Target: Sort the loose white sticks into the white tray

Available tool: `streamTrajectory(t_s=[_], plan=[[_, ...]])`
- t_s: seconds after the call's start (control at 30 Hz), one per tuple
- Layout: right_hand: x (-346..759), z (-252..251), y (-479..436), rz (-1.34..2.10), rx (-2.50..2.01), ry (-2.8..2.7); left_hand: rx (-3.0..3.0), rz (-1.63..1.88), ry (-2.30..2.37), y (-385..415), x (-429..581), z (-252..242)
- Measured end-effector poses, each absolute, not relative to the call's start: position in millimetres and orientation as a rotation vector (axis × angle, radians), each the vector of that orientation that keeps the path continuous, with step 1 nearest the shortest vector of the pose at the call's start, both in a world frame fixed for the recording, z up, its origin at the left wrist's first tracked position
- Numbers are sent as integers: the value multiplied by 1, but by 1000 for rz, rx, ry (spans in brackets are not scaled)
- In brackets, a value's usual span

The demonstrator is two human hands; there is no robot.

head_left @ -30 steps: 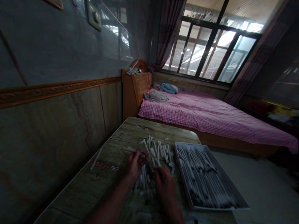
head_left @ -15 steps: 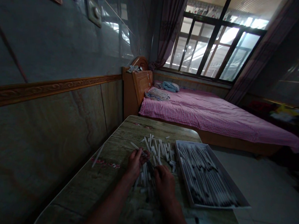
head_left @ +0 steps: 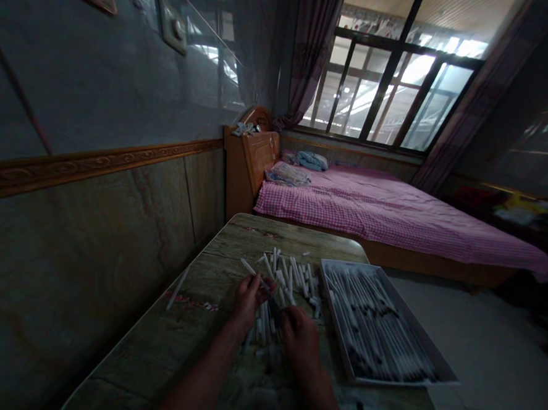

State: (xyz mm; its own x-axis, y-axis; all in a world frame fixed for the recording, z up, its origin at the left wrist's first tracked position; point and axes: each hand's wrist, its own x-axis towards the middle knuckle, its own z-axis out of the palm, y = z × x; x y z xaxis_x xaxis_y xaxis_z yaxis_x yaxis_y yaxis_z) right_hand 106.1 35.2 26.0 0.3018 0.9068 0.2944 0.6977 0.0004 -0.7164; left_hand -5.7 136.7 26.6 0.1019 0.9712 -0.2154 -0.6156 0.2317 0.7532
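Observation:
My left hand is closed around a slim white tube, which points up and left from the fingers. Close beside it, my right hand is curled round a dark, thin piece that reaches toward the left fingers. The dim light hides what kind of piece it is and whether it touches the tube. Under and beyond both hands, several loose white tubes lie in a heap, some of them short. The right fingertips are partly hidden behind the hand.
Right of the hands, a shallow white tray holds many thin white sticks with dark parts. One white tube lies alone near the left edge of the table. Beyond stands a bed; a tiled wall runs along the left.
Both hands stay nearly in place, and the tube and dark piece remain in them. The tube's tip has shifted very slightly; the view has tilted a little.

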Motion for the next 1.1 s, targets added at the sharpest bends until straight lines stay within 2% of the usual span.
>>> streamTrajectory(t_s=[0.23, 0.63, 0.9, 1.1], plan=[[106, 21, 39, 484, -1633, -1325, 638, 1191, 790, 131, -3, 27], [104, 29, 41, 464, -1597, -1304, 845, 1119, 727, 126, 3, 27], [122, 46, 34, 495, -1643, -1279, 434, 1227, 604, 137, -8, 30], [132, 37, 30, 399, -1847, -1597, 202, 1222, 552, 141, -11, 31]])
